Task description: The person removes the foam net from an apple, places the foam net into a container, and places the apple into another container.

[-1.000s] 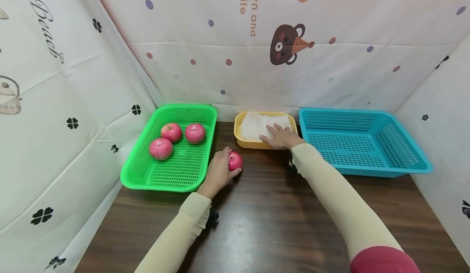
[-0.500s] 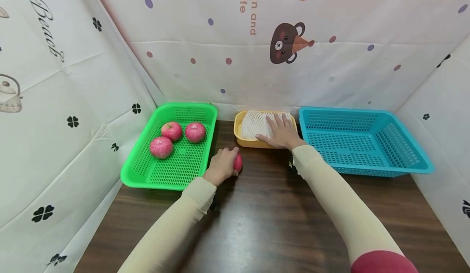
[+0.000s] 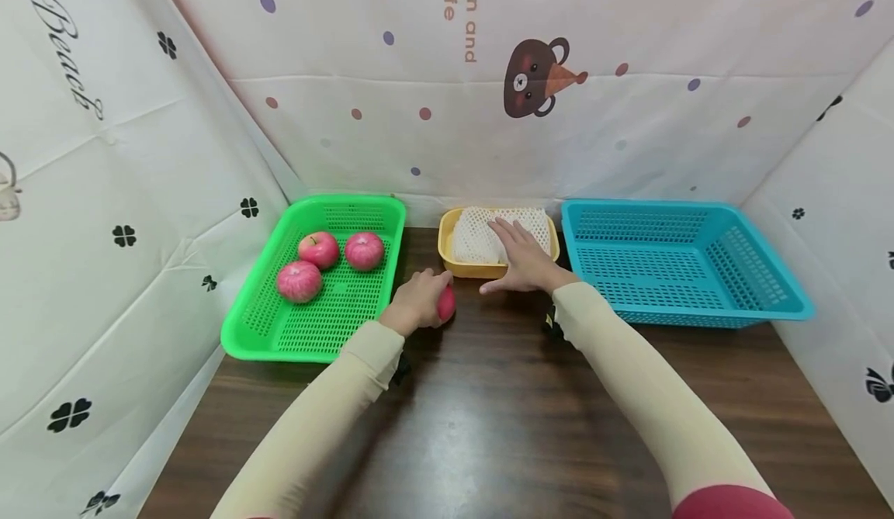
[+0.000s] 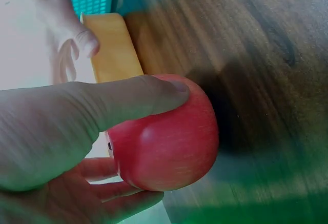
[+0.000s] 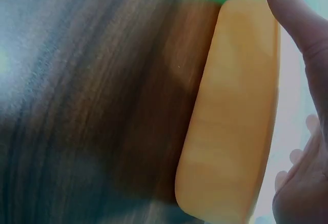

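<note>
My left hand [image 3: 417, 300] holds a red apple [image 3: 447, 304] near the right side of the green basket [image 3: 240, 333]. In the left wrist view the thumb lies across the apple [image 4: 174, 147], with the fingers around its other side. My right hand [image 3: 525, 259] is spread over the front of a small yellow basket [image 3: 475, 270], thumb pointing left. White foam fruit nets [image 3: 478, 236] fill this basket, and the right fingers lie over them; whether they touch is unclear. In the right wrist view the basket's yellow wall [image 5: 228, 111] is beside the thumb.
Several pink-red apples [image 3: 299, 281] sit inside the green basket at left. A larger blue basket [image 3: 698, 317] stands to the right of the yellow one. Dark wood tabletop [image 3: 489, 426] lies in front, and printed white cloth [image 3: 335, 147] hangs behind and at both sides.
My left hand has turned over the apple and hides more of it. The right hand has drawn back a little from the nets, its thumb stretching left. The view has shifted slightly.
</note>
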The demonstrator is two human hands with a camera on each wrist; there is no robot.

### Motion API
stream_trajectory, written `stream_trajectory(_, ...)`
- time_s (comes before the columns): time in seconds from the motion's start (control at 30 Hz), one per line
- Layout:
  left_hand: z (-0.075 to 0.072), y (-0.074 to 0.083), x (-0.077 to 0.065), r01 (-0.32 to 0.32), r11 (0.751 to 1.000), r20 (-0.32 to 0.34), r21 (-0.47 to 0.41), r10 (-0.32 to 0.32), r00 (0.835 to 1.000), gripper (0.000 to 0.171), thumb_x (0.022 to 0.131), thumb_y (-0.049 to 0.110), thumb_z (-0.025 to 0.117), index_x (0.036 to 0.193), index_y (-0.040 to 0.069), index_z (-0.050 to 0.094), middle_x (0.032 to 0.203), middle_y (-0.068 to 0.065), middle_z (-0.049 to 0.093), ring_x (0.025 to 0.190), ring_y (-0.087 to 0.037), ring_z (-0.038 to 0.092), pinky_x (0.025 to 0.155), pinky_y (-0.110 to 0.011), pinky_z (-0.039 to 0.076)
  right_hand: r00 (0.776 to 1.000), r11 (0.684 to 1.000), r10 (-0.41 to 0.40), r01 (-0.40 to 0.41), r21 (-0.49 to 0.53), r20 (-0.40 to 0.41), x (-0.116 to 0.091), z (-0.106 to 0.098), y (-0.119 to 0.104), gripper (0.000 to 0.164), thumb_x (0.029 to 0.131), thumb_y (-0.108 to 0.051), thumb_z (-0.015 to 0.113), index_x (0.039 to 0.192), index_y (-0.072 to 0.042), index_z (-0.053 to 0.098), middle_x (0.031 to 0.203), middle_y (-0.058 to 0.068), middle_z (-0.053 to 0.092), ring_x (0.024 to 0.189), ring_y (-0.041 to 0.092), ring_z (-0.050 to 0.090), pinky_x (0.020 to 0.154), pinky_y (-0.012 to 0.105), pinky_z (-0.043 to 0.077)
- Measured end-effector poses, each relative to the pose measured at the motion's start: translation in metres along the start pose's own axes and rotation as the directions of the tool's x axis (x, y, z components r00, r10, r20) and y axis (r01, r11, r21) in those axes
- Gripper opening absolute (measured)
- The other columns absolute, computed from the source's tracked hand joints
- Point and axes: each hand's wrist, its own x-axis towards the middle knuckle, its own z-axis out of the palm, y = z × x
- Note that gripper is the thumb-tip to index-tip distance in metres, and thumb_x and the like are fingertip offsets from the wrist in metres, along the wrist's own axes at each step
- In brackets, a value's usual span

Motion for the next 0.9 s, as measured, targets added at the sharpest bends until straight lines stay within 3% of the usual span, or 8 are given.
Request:
stream_trajectory(0.2, -0.006, -0.004, 0.001, -0.049, 0.998, -0.036, -0.045, 0.048, 0.998, 0.066, 0.069, 0.006, 0.093, 0.125, 0.015, 0.060, 0.117, -0.014, 0.058, 0.109, -0.035, 0.056, 0.078, -0.046, 0.058, 0.995, 0.997, -0.077, 0.078, 0.021, -0.064, -0.005, 0.006, -0.008, 0.132, 0.066, -0.069, 0.086, 0.163, -0.012, 0.017, 0.169, 0.013, 0.017, 0.156, 0.034, 0.012, 0.125, 0.053, 0.010)
stream_trajectory(0.5, -0.023, -0.006, 0.002, -0.101, 0.993, -0.062, -0.061, 0.097, 0.993, 0.070, 0.068, 0.008, 0.094, 0.130, 0.014, 0.061, 0.122, -0.014, 0.058, 0.110, -0.036, 0.053, 0.085, -0.045, 0.057, 0.976, 0.981, -0.190, 0.194, 0.024, -0.107, -0.007, 0.014, -0.024, 0.134, 0.065, -0.072, 0.085, 0.163, -0.011, 0.017, 0.168, 0.014, 0.018, 0.155, 0.034, 0.014, 0.125, 0.053, 0.013)
stream_trajectory(0.67, -0.033, -0.012, -0.001, -0.136, 0.988, -0.086, -0.077, 0.129, 0.988, 0.071, 0.067, 0.008, 0.094, 0.131, 0.013, 0.061, 0.124, -0.015, 0.058, 0.111, -0.036, 0.052, 0.088, -0.046, 0.056, 0.967, 0.973, -0.219, 0.227, 0.049, -0.128, -0.005, 0.015, -0.033, 0.134, 0.065, -0.068, 0.088, 0.164, -0.011, 0.016, 0.169, 0.016, 0.016, 0.155, 0.036, 0.012, 0.124, 0.056, 0.014)
stream_trajectory(0.9, -0.046, -0.026, -0.004, -0.188, 0.978, -0.140, -0.093, 0.174, 0.975, 0.073, 0.066, 0.011, 0.094, 0.130, 0.012, 0.060, 0.123, -0.015, 0.058, 0.110, -0.036, 0.052, 0.088, -0.046, 0.055, 0.959, 0.964, -0.242, 0.256, 0.079, -0.148, -0.003, 0.018, -0.042, 0.133, 0.065, -0.068, 0.087, 0.163, -0.010, 0.018, 0.169, 0.010, 0.016, 0.156, 0.028, 0.014, 0.124, 0.052, 0.018)
